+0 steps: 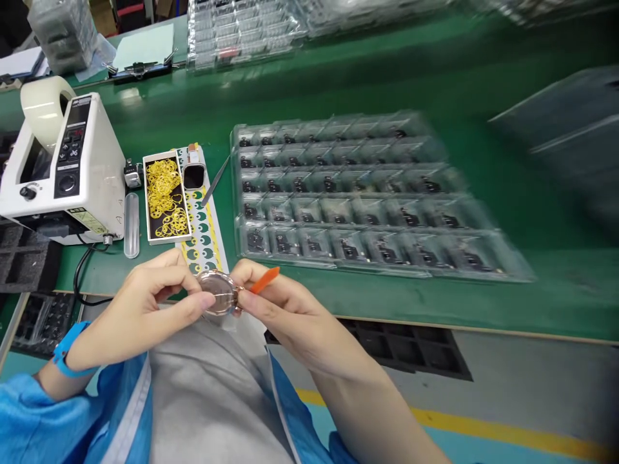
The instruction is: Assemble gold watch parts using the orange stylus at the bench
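A round watch case (218,294) with a shiny rose-gold rim is held between both hands near my body. My left hand (162,299) grips its left edge with thumb and fingers. At its right edge my right hand (271,293) pinches the case side, and an orange pointed tool (265,280) sticks out from between its fingers. Just beyond the hands are a white box (187,219) of yellow rings (164,187), a sheet with yellow and green shapes (206,235), a square watch case (194,175) and grey tweezers (216,180).
A white tape dispenser (91,154) stands at the left beside a clear oblong piece (131,225). A large clear tray (333,259) with small black parts lies ahead to the right. More clear trays (242,32) and a clipboard (145,48) are at the back.
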A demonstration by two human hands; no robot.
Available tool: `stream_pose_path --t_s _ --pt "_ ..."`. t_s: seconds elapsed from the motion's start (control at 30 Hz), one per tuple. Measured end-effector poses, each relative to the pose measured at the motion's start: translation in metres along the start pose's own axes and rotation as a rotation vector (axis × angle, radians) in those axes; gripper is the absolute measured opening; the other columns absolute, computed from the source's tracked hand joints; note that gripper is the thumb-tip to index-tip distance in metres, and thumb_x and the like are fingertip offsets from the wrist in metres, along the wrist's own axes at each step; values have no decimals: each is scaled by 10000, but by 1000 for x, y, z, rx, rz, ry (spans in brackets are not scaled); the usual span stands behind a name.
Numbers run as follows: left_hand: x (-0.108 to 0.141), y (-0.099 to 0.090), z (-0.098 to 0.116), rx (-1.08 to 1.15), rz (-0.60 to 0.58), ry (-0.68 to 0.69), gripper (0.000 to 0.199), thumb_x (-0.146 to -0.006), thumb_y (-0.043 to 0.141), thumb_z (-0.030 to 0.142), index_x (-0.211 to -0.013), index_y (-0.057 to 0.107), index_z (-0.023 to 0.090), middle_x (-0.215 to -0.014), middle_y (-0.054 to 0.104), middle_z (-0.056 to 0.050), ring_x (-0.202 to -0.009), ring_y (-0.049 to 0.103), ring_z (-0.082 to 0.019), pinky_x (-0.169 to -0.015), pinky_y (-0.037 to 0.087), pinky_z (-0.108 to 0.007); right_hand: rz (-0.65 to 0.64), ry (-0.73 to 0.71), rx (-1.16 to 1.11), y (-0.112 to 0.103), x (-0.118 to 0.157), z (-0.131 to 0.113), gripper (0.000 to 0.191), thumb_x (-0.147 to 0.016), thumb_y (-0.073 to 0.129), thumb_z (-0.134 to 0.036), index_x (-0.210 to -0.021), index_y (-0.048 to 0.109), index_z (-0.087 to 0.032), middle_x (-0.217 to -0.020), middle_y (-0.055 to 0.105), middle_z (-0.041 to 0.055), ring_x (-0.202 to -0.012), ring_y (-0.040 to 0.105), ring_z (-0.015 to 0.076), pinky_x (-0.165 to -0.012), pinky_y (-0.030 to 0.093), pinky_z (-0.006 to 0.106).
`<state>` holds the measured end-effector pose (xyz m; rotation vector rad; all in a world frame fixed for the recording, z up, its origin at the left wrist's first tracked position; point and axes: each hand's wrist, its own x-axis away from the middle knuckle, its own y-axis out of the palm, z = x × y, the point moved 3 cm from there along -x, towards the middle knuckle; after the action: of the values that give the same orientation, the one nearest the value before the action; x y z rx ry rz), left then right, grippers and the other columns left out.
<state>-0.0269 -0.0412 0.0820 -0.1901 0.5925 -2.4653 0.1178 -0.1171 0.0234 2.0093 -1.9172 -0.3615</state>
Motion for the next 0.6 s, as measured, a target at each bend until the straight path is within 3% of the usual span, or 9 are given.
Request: stream_pose_path --t_s 0.4,0.6 --pt "14 5 2 -79 32 24 213 -886 597 143 -677 567 174 -700 415 52 -639 397 -90 -574 324 -221 -33 -43 33 7 11 1 324 -881 635 -507 -781 581 -204 -735 498 -9 -666 469 125 -615 419 246" --pt "15 13 5 -280 148 42 207 -883 560 160 -678 538 171 -711 437 41 -640 436 -94 -587 348 -223 -8 -15 15 8 12 2 348 -852 663 -529 -789 561 -202 -722 458 -23 -655 427 118 -610 379 239"
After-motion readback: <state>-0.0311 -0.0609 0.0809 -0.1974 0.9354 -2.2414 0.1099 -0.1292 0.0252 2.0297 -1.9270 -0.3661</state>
